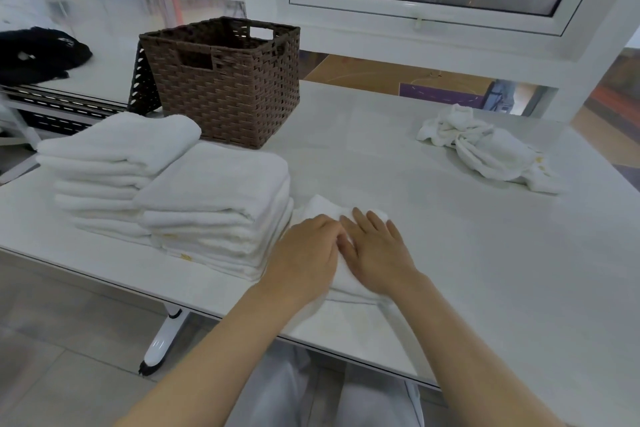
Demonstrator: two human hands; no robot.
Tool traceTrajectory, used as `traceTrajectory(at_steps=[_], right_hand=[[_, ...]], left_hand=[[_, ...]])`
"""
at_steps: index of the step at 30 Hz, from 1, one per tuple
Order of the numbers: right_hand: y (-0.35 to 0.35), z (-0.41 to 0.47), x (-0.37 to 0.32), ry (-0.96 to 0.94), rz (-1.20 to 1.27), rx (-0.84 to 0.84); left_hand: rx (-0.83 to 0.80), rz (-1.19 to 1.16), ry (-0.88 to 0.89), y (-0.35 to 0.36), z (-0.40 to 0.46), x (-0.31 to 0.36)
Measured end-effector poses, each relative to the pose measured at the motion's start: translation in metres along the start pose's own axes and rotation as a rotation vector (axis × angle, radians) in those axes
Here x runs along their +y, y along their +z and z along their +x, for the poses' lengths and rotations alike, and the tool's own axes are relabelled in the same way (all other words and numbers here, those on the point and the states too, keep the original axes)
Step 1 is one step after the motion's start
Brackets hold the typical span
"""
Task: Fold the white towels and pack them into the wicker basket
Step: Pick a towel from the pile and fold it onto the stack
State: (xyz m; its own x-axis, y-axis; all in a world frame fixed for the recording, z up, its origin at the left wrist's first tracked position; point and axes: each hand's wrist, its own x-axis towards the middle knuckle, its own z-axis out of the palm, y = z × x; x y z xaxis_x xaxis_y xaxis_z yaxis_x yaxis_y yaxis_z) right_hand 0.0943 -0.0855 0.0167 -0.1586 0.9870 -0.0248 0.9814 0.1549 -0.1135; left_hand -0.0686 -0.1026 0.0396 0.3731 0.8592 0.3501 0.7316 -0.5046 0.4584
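Note:
A small white towel (323, 206) lies folded on the white table near its front edge. My left hand (304, 255) and my right hand (375, 250) rest flat on top of it, side by side, fingers nearly straight and touching at the tips. Two stacks of folded white towels sit to the left: a nearer one (214, 191) right beside the towel and a farther one (114, 163). The brown wicker basket (225, 80) stands behind them; I cannot see inside it. A crumpled heap of white towels (485, 149) lies at the far right.
The white table (450, 253) reaches to the window wall behind. A black garment (38, 52) lies on a shelf at the far left. A dark perforated panel (142, 87) leans against the basket's left side. The table's leg (162, 340) stands on a tiled floor.

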Motion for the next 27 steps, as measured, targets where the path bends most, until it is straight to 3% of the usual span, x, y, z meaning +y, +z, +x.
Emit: traceTrajectory(at_steps=[5, 9, 20, 25, 27], right_hand=[[0.006, -0.005, 0.003, 0.042, 0.291, 0.113], [0.008, -0.013, 0.007, 0.127, 0.653, 0.204], [0.019, -0.011, -0.018, 0.096, 0.549, 0.246], [0.013, -0.023, 0.002, 0.144, 0.960, 0.246], [0.010, -0.033, 0.021, 0.195, 1.000, 0.264]], left_hand=[[-0.303, 0.139, -0.114, 0.023, 0.017, -0.017], [-0.329, 0.206, -0.103, 0.021, 0.006, -0.023], [-0.464, 0.351, -0.167, 0.005, 0.016, -0.030], [-0.389, 0.422, -0.225, 0.010, 0.022, -0.011], [-0.345, 0.374, -0.218, 0.013, 0.025, -0.002]])
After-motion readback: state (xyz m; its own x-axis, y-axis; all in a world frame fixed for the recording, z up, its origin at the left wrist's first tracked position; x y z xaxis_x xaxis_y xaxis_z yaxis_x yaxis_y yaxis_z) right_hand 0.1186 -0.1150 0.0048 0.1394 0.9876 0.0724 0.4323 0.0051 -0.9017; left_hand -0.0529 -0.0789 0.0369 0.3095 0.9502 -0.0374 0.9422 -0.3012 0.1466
